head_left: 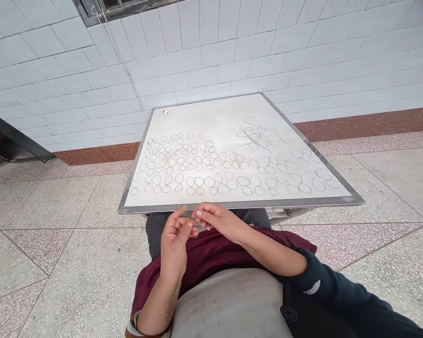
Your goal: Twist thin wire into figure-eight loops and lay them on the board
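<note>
My left hand [175, 237] is closed in a pinch on a thin, wire-like strand [187, 214], held just in front of the table's near edge. My right hand [216, 218] meets it from the right, thumb and fingers pinched together on the same strand. Part of the strand curves below the fingertips; the rest is hidden by the fingers. Several rows of dark figure-eight loops [198, 186] of similar thin strand lie flat on the white tabletop [211, 115]. Toward the back right is a loose tangle of strands [255, 135].
A grey metal rim [239, 204] edges the table. At its back left corner sits a small white and red object [165, 112]. Behind stands a white tiled wall [218, 56], with a cord [127, 70] hanging from the window frame. Maroon cloth [211, 253] covers my lap.
</note>
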A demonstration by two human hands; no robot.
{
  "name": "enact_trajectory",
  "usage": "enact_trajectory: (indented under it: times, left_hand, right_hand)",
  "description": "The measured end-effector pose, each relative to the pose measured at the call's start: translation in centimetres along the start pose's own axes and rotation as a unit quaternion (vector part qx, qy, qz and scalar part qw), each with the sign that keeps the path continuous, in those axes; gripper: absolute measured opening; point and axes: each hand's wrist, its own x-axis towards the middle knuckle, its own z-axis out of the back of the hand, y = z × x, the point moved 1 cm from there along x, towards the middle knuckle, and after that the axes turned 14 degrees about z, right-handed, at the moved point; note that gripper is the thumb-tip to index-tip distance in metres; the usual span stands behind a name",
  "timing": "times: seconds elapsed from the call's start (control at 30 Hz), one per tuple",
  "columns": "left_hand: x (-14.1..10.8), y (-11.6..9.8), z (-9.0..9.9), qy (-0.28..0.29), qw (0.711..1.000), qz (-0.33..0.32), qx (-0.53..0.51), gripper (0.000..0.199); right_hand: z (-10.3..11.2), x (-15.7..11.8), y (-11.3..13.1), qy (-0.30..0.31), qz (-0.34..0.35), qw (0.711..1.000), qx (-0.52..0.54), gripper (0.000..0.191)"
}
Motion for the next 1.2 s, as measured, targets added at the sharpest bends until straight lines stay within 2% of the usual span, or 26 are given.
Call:
enact_trajectory:
  times: [0.7,0.9,0.97,1.03,1.1,1.2]
  left_hand:
    - [-0.2,-0.5,0.0,-0.013,1.0,0.015,0.006,0.048]
    - [0.4,-0.5,-0.1,-0.01,0.999,0.039,-0.031,0.047]
    - [0.6,-0.5,-0.1,-0.015,0.998,0.04,-0.046,0.048]
    - [0.7,-0.5,0.0,-0.02,0.997,0.037,-0.057,0.048]
    - [0.9,-0.5,0.0,-0.026,0.997,0.033,-0.065,0.047]
    - [1.0,-0.5,-0.1,-0.031,0.997,0.03,-0.071,0.046]
  right_hand:
    - [0.1,0.1,0.5,0.002,0.03,0.997,-0.072,0.035]
    - [0.3,0.3,-0.1,-0.018,0.043,0.995,-0.083,0.027]
    - [0.4,0.3,-0.4,-0.029,0.057,0.996,-0.063,0.025]
    - [0.3,0.3,-0.6,-0.03,0.093,0.993,-0.062,0.032]
    - [0.3,0.2,-0.7,-0.019,0.127,0.987,-0.098,0.036]
    - [0.1,0.3,-0.5,-0.021,0.155,0.973,-0.17,0.024]
